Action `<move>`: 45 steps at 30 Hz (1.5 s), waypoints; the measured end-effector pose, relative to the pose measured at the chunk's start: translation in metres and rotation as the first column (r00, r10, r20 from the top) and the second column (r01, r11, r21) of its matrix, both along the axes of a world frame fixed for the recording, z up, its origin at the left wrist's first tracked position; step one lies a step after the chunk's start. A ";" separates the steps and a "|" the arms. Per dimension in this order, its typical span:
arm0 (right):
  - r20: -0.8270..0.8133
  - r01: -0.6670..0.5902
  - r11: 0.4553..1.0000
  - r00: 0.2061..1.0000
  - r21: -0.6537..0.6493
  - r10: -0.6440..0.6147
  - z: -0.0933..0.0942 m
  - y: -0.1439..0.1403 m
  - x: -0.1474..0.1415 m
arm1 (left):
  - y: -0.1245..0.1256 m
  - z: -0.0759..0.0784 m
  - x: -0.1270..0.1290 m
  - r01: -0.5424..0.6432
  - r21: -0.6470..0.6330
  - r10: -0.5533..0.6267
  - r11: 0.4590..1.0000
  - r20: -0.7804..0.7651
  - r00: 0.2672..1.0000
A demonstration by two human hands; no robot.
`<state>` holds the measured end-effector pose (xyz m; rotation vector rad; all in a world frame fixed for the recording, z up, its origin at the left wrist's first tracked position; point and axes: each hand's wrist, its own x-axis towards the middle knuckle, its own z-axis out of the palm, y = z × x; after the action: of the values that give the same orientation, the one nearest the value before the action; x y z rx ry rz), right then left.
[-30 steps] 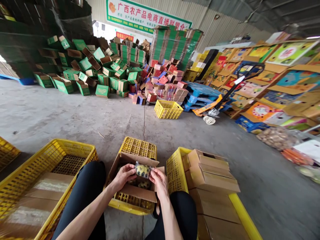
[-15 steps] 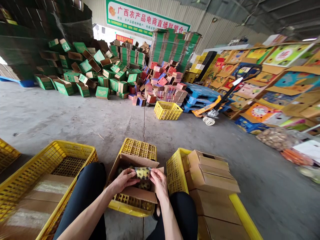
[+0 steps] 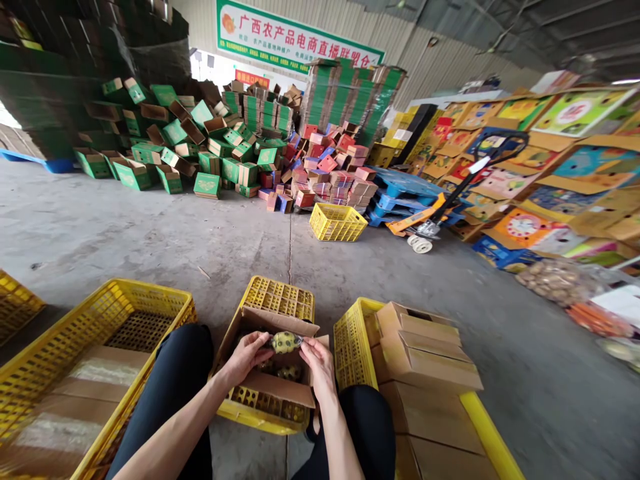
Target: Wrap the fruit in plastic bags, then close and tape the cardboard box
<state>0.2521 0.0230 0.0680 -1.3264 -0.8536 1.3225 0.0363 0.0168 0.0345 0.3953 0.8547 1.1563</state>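
Head view: both hands pinch a small wrapped fruit over the open cardboard box.
My left hand (image 3: pixel 249 357) and right hand (image 3: pixel 316 358) close their fingertips on the ends of the fruit (image 3: pixel 285 342), just above the box (image 3: pixel 270 387) in the yellow crate (image 3: pixel 278 297). I judge it light, soft and bruisable, best gripped by the wrapper ends. Against half a second ago it looks rounder and sits slightly higher.

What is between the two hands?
A small yellow-green wrapped packet, pinched by the left hand and right hand over the open cardboard box, in the head view.
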 end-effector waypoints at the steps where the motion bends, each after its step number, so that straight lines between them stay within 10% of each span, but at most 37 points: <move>1: 0.006 -0.006 1.000 1.000 0.000 0.006 0.000 0.000 0.000 | 0.000 0.001 0.000 -0.003 0.012 0.003 1.000 -0.010 1.000; 20: -0.128 -0.097 0.995 0.987 -0.027 0.093 0.005 -0.007 -0.004 | -0.001 0.009 -0.002 -0.132 0.105 0.138 0.986 -0.046 0.989; 45: -0.110 -0.087 0.995 0.991 -0.052 0.081 0.020 -0.012 -0.008 | -0.004 0.009 -0.002 0.011 0.073 -0.003 0.997 -0.099 0.995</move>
<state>0.2439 0.0115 0.0878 -1.2620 -0.8100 1.4804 0.0347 0.0125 0.0432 0.5191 0.8974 1.1719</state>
